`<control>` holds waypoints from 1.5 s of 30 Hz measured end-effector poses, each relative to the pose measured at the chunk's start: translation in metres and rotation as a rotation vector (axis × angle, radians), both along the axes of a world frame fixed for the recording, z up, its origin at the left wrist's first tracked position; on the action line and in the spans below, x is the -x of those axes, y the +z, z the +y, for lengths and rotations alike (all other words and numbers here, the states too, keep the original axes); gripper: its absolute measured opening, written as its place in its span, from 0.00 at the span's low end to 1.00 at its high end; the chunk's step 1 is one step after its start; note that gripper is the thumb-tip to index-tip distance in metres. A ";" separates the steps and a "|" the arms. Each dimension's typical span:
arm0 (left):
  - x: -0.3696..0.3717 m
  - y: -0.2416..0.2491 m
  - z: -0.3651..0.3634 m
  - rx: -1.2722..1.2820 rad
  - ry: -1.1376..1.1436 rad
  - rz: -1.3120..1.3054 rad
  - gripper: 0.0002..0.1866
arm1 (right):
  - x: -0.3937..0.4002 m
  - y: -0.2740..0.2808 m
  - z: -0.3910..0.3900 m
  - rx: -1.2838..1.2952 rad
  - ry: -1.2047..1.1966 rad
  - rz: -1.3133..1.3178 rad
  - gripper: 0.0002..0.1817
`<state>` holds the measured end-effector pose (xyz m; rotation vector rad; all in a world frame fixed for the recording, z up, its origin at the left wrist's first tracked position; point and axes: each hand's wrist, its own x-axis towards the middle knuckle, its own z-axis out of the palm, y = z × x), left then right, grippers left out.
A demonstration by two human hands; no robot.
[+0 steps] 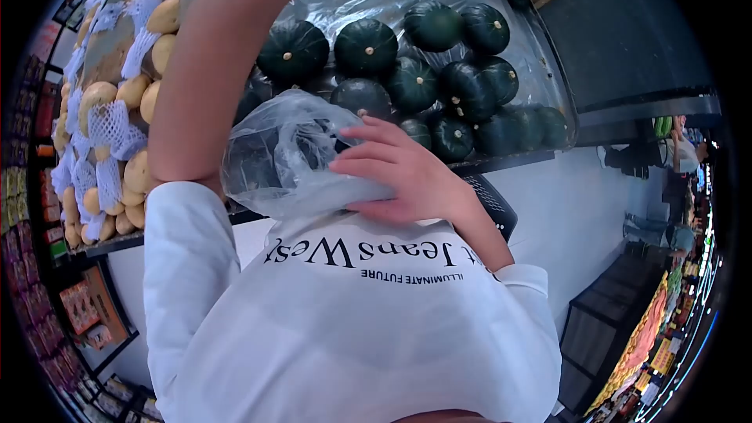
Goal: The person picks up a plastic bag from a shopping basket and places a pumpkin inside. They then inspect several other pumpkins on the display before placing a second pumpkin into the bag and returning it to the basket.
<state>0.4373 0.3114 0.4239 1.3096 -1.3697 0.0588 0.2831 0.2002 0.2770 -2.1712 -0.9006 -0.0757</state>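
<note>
Head view: the right hand [403, 176] sits near the centre of the frame, its fingers [376, 135] spread wide and laid flat against a thin clear plastic bag [286, 153], pressing the bag toward the chest at about 9 o'clock from the hand. The bag appears to carry something dark inside, but the film is creased and the content cannot be identified. The left arm [215, 55] rises from the sleeve at 9 o'clock and runs up to 12 o'clock, where the hand leaves the frame; the state of its fingers cannot be told. Behind the bag, from 12 to 2 o'clock, a shelf [509, 158] holds dark green squashes [365, 45] on a plastic liner; at 9 to 11 o'clock lie yellow mangoes [98, 98], some in white foam nets. Risk assessment: the bag is supported by a flat palm only, with no closed grip on its neck seen, so it could slide down the sweatshirt [352, 329] if the pressure eases. Thin film may tear if a heavy, hard-stemmed squash is loaded into it. The raised arm crosses the stacked squashes closely; a nudge could dislodge one from the pile, and the round fruit near the shelf front edge would likely roll off. A person [681, 153] stands at 3 o'clock, well apart.
</note>
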 end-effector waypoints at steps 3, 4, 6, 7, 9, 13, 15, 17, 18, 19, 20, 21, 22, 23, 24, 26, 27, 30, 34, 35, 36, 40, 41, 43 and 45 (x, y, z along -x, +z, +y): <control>0.029 -0.050 0.042 -0.564 0.060 -0.106 0.10 | 0.001 -0.005 -0.005 0.050 0.073 -0.086 0.17; 0.039 -0.059 0.059 -0.835 0.075 -0.024 0.08 | 0.005 -0.001 -0.007 0.010 0.084 -0.098 0.14; 0.054 -0.084 0.085 -0.939 -0.073 0.134 0.08 | 0.007 -0.003 -0.010 -0.185 0.131 -0.115 0.10; 0.064 -0.095 0.091 -0.864 -0.118 0.230 0.08 | 0.009 -0.004 -0.014 -0.229 0.187 -0.035 0.09; 0.082 -0.123 0.099 -0.697 -0.208 0.413 0.08 | 0.013 -0.002 -0.022 -0.305 0.293 0.122 0.07; 0.105 -0.153 0.093 -0.748 0.006 0.268 0.09 | 0.004 0.021 -0.005 -0.099 0.428 0.425 0.16; 0.108 -0.158 0.093 -0.904 0.106 0.044 0.11 | 0.005 0.019 0.000 -0.012 0.305 0.517 0.20; 0.112 -0.150 0.094 -1.181 0.123 0.096 0.12 | 0.012 0.020 0.006 0.091 0.042 0.589 0.21; 0.116 -0.147 0.094 -1.319 0.128 0.121 0.13 | 0.013 0.018 0.005 0.291 0.017 0.531 0.19; 0.122 -0.152 0.095 -1.297 0.206 0.130 0.14 | 0.015 0.014 0.003 0.358 -0.060 0.508 0.18; 0.130 -0.162 0.097 -1.275 0.282 0.139 0.15 | 0.019 0.010 0.003 0.424 -0.138 0.486 0.18; 0.135 -0.170 0.099 -1.252 0.357 0.150 0.15 | 0.022 0.007 0.002 0.489 -0.216 0.465 0.17; 0.137 -0.174 0.099 -1.225 0.352 0.161 0.17 | 0.018 0.012 0.002 0.575 -0.241 0.618 0.18; 0.137 -0.177 0.100 -1.198 0.351 0.172 0.19 | 0.021 0.010 0.002 0.544 -0.286 0.532 0.19; 0.138 -0.178 0.100 -1.171 0.350 0.182 0.20 | 0.026 0.006 0.000 0.511 -0.332 0.445 0.22; 0.136 -0.179 0.098 -1.179 0.338 0.251 0.28 | 0.026 0.015 0.001 0.603 -0.376 0.514 0.36; 0.136 -0.179 0.095 -1.185 0.329 0.284 0.33 | 0.027 0.013 0.000 0.578 -0.371 0.461 0.38; 0.138 -0.174 0.086 -1.072 0.388 0.270 0.39 | 0.028 0.000 -0.009 0.514 -0.303 0.392 0.46; 0.133 -0.191 0.073 -1.066 0.374 0.184 0.39 | 0.024 -0.015 -0.010 0.425 -0.226 0.473 0.48; 0.133 -0.191 0.071 -1.059 0.354 0.233 0.39 | 0.023 -0.018 -0.012 0.391 -0.215 0.498 0.49; 0.133 -0.192 0.069 -1.051 0.338 0.279 0.38 | 0.023 -0.025 -0.016 0.357 -0.203 0.518 0.50; 0.129 -0.188 0.068 -0.988 0.232 0.479 0.38 | 0.017 -0.039 -0.029 0.141 -0.111 0.578 0.53; 0.129 -0.188 0.068 -0.965 0.211 0.493 0.39 | 0.017 -0.038 -0.030 0.086 -0.097 0.596 0.53; 0.127 -0.180 0.069 -0.988 0.205 0.481 0.40 | 0.017 -0.034 -0.029 0.038 -0.126 0.643 0.45; 0.126 -0.179 0.067 -0.979 0.212 0.458 0.40 | 0.018 -0.032 -0.021 -0.027 -0.212 0.673 0.39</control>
